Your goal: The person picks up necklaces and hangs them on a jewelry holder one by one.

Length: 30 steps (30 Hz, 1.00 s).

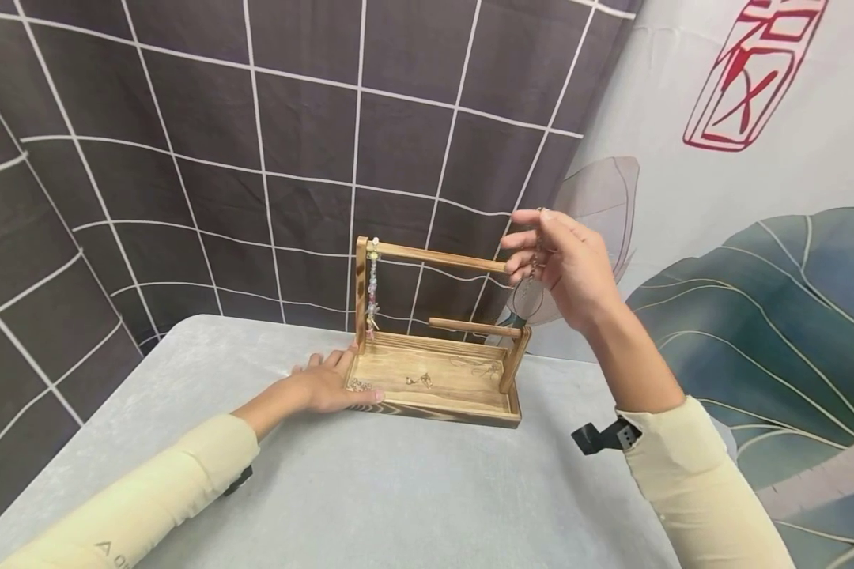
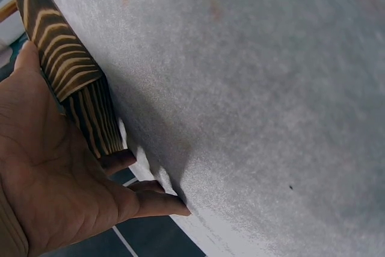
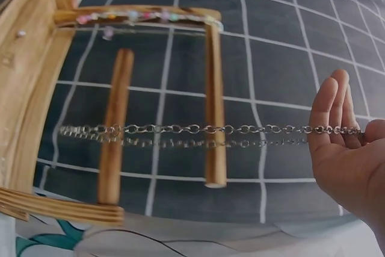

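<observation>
A wooden jewelry stand [image 1: 434, 412] with a shallow tray base and two horizontal rods stands on the table. My left hand [image 1: 323, 385] holds its front left corner, the thumb over the front wall and the fingers by the left side. In the left wrist view, the palm [image 2: 66, 179] lies against the dark-grained wood. My right hand [image 1: 572, 265] is raised beside the free end of the upper rod [image 1: 434, 254]. Between thumb and fingers it pinches a silver link chain [image 3: 192, 129], which hangs down in a loop. A colorful beaded strand [image 1: 372, 288] hangs at the upper rod's left end.
Inside the tray lie small gold-colored pieces [image 1: 420, 380], a thin chain at the right and a silver clump [image 1: 359, 385] at the left corner. The shorter lower rod [image 1: 473, 325] has its free end leftward. A dark gridded curtain [image 1: 306, 142] stands behind the grey table [image 1: 413, 490].
</observation>
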Each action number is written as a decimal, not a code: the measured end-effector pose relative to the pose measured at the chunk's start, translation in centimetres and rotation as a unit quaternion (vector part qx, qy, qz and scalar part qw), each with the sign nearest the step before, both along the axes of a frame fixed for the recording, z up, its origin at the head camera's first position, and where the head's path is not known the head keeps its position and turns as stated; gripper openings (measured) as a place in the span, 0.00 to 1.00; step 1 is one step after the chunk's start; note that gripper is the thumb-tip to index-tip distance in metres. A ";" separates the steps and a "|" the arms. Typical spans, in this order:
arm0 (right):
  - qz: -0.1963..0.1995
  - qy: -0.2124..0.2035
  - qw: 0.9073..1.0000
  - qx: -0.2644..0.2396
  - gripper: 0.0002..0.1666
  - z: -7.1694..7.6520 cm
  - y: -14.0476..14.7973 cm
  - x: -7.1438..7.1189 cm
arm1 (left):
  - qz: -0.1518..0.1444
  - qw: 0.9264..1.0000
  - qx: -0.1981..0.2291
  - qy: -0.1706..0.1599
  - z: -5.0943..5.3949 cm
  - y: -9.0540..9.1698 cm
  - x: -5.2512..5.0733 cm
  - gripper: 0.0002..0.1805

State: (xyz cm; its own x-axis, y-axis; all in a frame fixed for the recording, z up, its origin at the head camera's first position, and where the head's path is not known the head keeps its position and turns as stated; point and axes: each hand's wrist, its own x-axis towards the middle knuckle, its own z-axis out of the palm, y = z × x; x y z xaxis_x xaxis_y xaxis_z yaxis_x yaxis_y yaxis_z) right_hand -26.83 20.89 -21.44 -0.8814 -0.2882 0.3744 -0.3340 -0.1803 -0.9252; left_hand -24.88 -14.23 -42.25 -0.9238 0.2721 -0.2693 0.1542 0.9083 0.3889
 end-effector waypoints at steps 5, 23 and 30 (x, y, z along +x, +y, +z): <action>-0.005 0.014 1.000 -0.021 0.21 1.5 0.9 -0.3 | 0.000 1.000 0.002 0.004 -0.3 -0.2 -0.3 0.77; -0.033 -0.007 0.997 -0.069 0.19 3.5 2.3 -3.3 | -0.007 1.000 0.005 -0.008 1.2 0.1 0.7 0.72; -0.041 -0.018 0.997 -0.062 0.18 3.3 2.2 -4.1 | -0.006 1.000 0.003 -0.009 1.3 0.2 0.8 0.71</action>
State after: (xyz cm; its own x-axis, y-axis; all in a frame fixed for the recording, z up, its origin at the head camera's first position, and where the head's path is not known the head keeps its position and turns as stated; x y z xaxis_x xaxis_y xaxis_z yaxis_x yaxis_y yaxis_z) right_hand -30.91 23.06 -18.17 -0.9133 -0.1683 0.3708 -0.3200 -0.2666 -0.9091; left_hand -24.09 -14.07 -40.99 -0.9156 0.2854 -0.2834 0.1587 0.9039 0.3973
